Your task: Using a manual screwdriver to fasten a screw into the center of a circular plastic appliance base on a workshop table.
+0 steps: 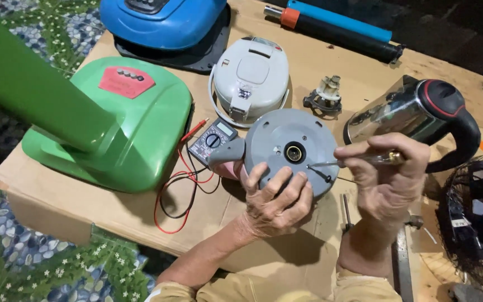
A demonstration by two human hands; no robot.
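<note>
While the left hand (275,201) grips the near rim of a round grey plastic kettle base (290,150) turned underside up, the right hand (387,179) is closed around a screwdriver with a clear amber handle (359,161), its metal tip touching the base just right of the central round socket. Both rest over a sheet of brown cardboard (113,215) covering a table. Just left of the base lies a small dark multimeter (213,140) with red and black leads. Further left stands a green plastic fan base (118,123). Behind sits a white rice cooker lid (251,75); to the right lies a steel kettle with black handle (415,114).
</note>
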